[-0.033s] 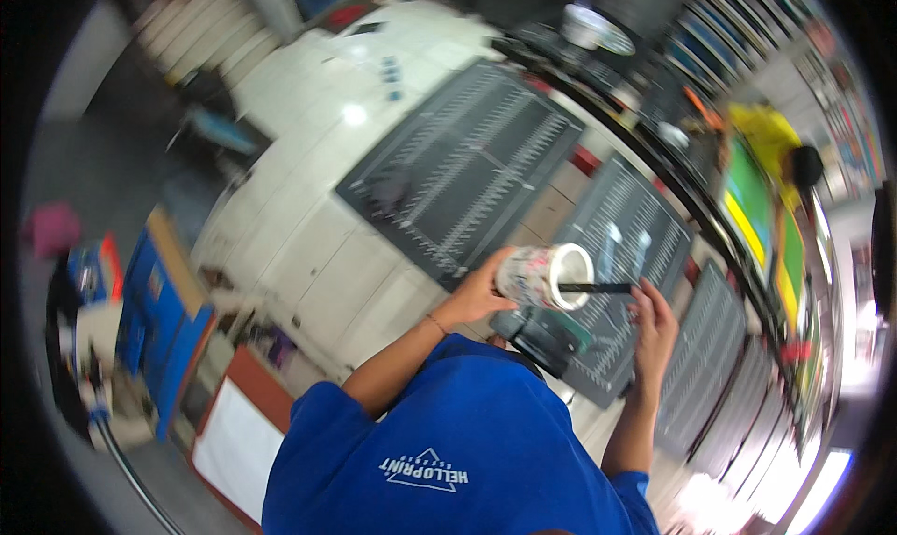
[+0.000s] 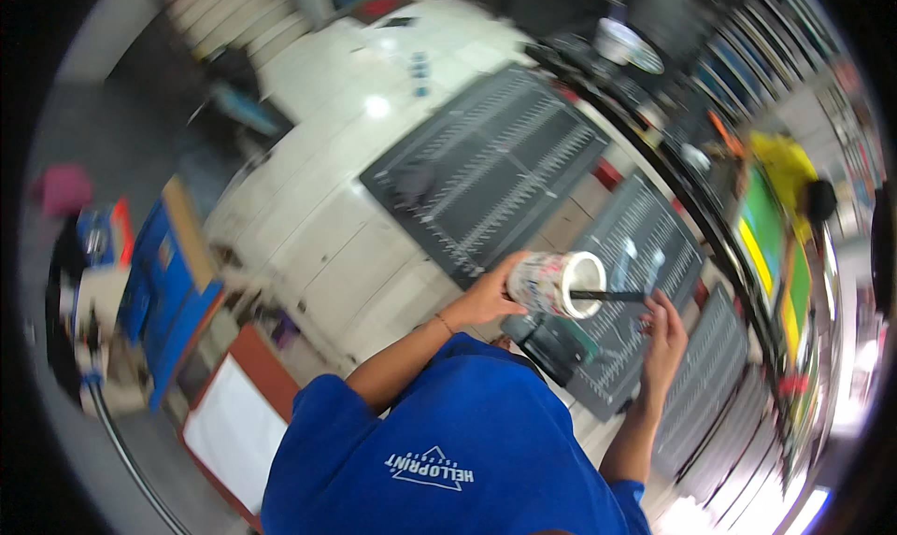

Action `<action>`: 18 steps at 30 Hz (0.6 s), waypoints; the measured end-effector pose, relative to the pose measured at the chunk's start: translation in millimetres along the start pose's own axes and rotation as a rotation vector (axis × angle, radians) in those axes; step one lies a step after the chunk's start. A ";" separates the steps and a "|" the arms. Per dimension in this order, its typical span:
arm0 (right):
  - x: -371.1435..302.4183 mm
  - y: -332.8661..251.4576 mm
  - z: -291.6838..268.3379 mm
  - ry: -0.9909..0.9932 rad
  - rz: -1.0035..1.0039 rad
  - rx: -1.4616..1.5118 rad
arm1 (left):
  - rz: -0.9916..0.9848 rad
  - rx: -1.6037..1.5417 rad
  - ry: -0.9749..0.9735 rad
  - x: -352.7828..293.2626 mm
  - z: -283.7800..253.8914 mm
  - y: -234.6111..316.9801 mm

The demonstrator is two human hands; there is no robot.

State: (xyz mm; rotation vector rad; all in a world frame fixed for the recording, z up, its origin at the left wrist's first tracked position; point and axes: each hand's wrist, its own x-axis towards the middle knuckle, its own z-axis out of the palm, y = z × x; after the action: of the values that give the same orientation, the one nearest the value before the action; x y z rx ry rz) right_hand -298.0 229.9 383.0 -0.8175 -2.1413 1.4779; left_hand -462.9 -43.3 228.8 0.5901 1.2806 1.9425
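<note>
Glossy white tiles covered much of the floor, with a round glare shining on them; toward the left lay a dark grey stretch of flooring. A pale wall rose at the upper left. Opposite — at the upper right — stood a slatted rack, blurred, while white light flooded the right edge.

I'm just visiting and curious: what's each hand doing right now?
Left hand: closed around a white, patterned container.
Right hand: closed on the outer end of a dark stick that reaches into the container.
</note>
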 end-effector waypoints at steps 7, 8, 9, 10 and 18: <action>47.9 10.4 71.1 -0.359 0.018 0.142 | 0.115 0.061 0.407 -109.3 -14.0 62.1; 47.1 6.8 89.5 -0.449 0.006 0.121 | 0.156 0.050 0.519 -130.6 -14.5 62.8; 42.5 1.9 106.8 -0.523 -0.005 0.100 | 0.193 0.040 0.615 -148.8 -15.2 60.9; 36.6 -4.3 122.5 -0.590 -0.013 0.079 | 0.227 0.030 0.704 -167.4 -15.8 59.6; 3.2 -38.4 204.1 -0.976 -0.136 0.069 | 0.424 0.113 1.371 -288.5 -25.5 78.9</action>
State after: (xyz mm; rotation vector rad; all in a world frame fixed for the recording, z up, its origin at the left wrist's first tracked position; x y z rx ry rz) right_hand -437.4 80.1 347.0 0.1615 -2.6663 2.1221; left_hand -323.6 -300.7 295.1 -0.6713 2.1521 2.7302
